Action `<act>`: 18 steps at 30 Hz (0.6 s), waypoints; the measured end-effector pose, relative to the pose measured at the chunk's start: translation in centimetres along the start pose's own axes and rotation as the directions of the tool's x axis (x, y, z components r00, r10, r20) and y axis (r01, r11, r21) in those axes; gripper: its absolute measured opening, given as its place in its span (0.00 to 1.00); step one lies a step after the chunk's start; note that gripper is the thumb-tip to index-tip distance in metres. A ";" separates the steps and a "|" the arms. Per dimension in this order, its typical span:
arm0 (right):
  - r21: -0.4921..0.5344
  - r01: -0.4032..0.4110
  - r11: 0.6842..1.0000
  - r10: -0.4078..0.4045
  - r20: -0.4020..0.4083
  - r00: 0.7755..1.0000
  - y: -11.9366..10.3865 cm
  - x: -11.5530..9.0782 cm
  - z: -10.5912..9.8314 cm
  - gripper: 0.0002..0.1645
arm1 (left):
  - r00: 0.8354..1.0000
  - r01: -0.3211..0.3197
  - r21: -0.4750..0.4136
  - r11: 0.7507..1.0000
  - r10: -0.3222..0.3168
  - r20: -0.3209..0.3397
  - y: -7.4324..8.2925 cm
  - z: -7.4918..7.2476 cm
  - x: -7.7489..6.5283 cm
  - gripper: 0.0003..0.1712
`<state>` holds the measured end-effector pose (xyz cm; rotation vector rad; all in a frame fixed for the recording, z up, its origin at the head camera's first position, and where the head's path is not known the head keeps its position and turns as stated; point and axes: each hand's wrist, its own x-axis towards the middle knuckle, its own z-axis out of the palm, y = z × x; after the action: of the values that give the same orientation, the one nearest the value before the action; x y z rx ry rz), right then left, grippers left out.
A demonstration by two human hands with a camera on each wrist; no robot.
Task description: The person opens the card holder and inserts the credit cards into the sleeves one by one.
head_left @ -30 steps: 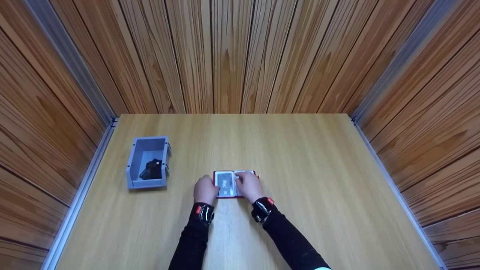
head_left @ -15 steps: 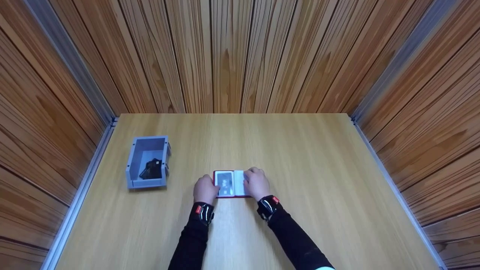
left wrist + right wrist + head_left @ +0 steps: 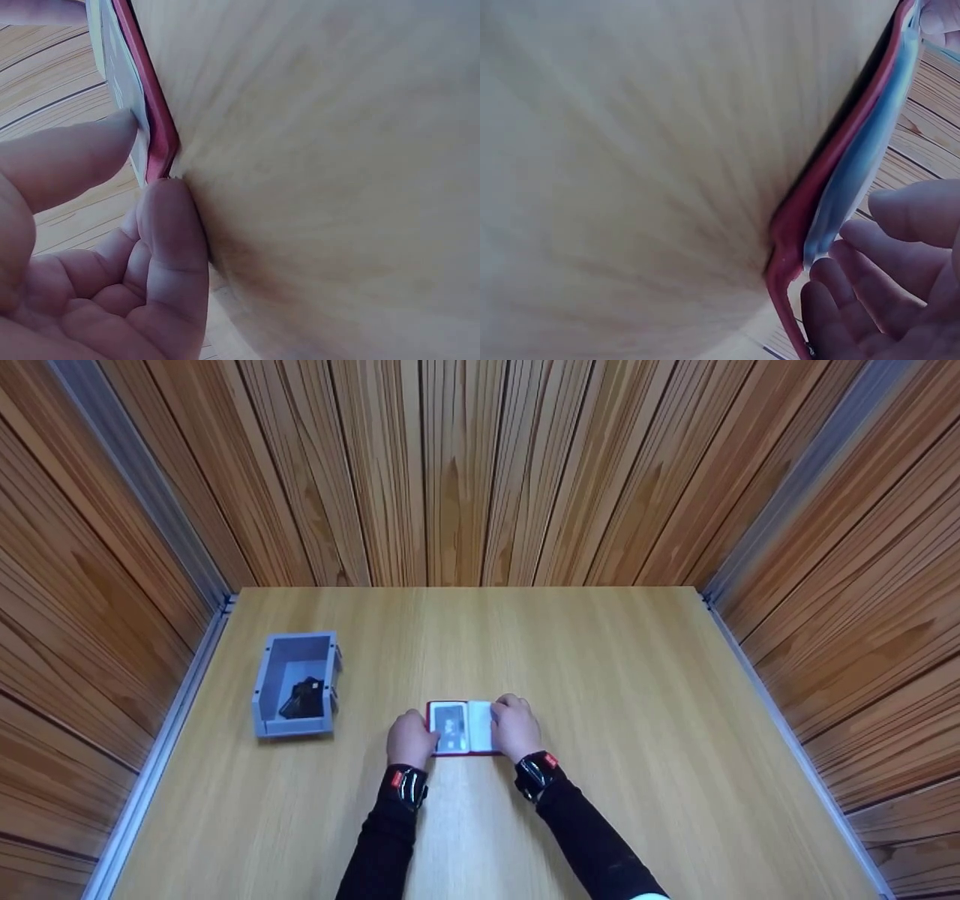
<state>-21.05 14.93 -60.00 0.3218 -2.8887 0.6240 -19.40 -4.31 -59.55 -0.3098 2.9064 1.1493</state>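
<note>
A red card holder point(image 3: 450, 755) lies opened flat on the table. Its left side shows a clear sleeve point(image 3: 451, 727) with a greyish card-like insert, and its right side a pale sleeve point(image 3: 480, 727). My left hand point(image 3: 410, 740) pinches the left edge, thumb point(image 3: 105, 146) on the sleeve and a curled finger against the red cover's rim. My right hand point(image 3: 516, 729) is at the right side, covering part of it. In the right wrist view, its loosely bent fingers point(image 3: 855, 292) lie along the sleeves' edge, the thumb apart from them. A red strap point(image 3: 784, 307) extends there.
A grey bin point(image 3: 274, 727) stands at the left of the table with black cards or flat cases point(image 3: 305, 699) inside. Wooden panel walls point(image 3: 457, 472) enclose the back and both sides of the table point(image 3: 637, 697).
My right hand has drawn back to the right from the holder's middle, uncovering the pale right sleeve. During the last half second it barely moves. My left hand stays at the left edge.
</note>
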 end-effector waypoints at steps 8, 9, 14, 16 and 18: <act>-0.066 0.046 0.997 -0.048 -0.015 0.999 -0.2 -0.1 -0.2 0.05 | 1.000 -0.012 -0.009 1.000 0.012 -0.005 -0.2 0.2 0.1 0.13; -0.067 0.047 0.997 -0.048 -0.012 0.999 -0.2 -0.2 -0.2 0.04 | 1.000 -0.008 -0.012 1.000 0.008 -0.003 -0.2 0.2 0.1 0.13; -0.056 0.053 0.997 -0.053 0.007 0.999 -0.3 -0.3 -0.4 0.06 | 1.000 -0.016 -0.007 1.000 0.016 -0.016 -0.2 0.2 0.1 0.14; -0.045 0.060 0.997 -0.059 0.014 0.998 -0.3 -0.3 -0.4 0.07 | 1.000 -0.019 -0.004 1.000 0.019 -0.024 -0.2 0.2 0.1 0.14; -0.039 0.066 0.997 -0.065 0.026 0.998 -0.3 -0.4 -0.5 0.09 | 0.999 -0.023 -0.003 1.000 0.023 -0.027 -0.2 0.2 0.1 0.14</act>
<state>-20.54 14.90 -59.50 0.4199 -2.8960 0.5548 -19.50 -4.33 -59.90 -0.2950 2.9388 1.1618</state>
